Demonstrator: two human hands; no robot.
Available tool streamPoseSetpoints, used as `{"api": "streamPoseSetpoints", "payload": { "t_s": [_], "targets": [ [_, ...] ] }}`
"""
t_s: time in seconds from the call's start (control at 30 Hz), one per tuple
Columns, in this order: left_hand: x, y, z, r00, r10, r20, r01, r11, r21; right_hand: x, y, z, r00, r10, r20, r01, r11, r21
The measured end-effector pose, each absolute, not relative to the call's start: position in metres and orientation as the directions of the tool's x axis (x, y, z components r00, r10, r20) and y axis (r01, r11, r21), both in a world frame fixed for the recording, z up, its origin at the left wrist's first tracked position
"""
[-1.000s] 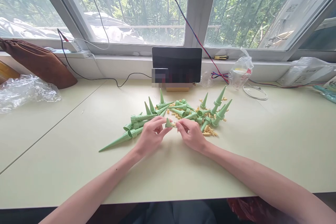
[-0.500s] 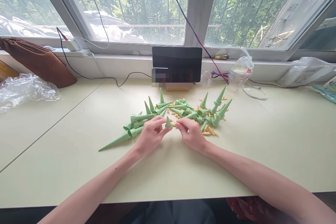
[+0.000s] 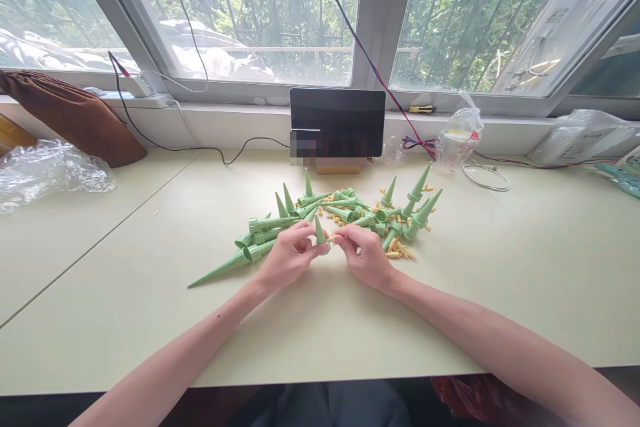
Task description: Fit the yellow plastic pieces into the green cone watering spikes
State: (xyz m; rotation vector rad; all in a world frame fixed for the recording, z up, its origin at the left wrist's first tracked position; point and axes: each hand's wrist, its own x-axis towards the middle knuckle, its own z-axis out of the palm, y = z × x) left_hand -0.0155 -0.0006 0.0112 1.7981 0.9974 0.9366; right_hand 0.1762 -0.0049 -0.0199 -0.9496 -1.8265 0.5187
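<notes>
My left hand (image 3: 287, 257) pinches a small green plastic cone (image 3: 320, 231), tip pointing up, just in front of a heap of green cones (image 3: 345, 210). My right hand (image 3: 365, 255) is closed beside it, fingertips pinching a tiny yellow piece (image 3: 336, 236) next to the cone's base. Both hands hover low over the pale green table (image 3: 150, 293). Small yellow pieces (image 3: 400, 250) lie scattered among the cones on the right of the heap. A long stack of nested cones (image 3: 225, 268) lies to the left of my left hand.
A dark tablet (image 3: 337, 121) stands on a wooden stand at the back by the window. A brown bag (image 3: 70, 117) and clear plastic wrap (image 3: 50, 173) are at the left. A plastic bag (image 3: 457, 133), white cable (image 3: 485, 177) and packages (image 3: 585, 137) lie at the right.
The green cone in my left hand has tilted and risen slightly, showing more of its length. Both hands stay in nearly the same place.
</notes>
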Motion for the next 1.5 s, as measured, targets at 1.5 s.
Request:
{"api": "streamPoseSetpoints", "payload": {
  "t_s": [1.5],
  "targets": [
    [-0.0148, -0.0028, 0.0209, 0.335, 0.942, 0.004, 0.328, -0.121, 0.937, 0.1724, -0.0094, -0.0213, -0.185, 0.818, 0.545, 0.346, 0.573, -0.743]
  ]
}}
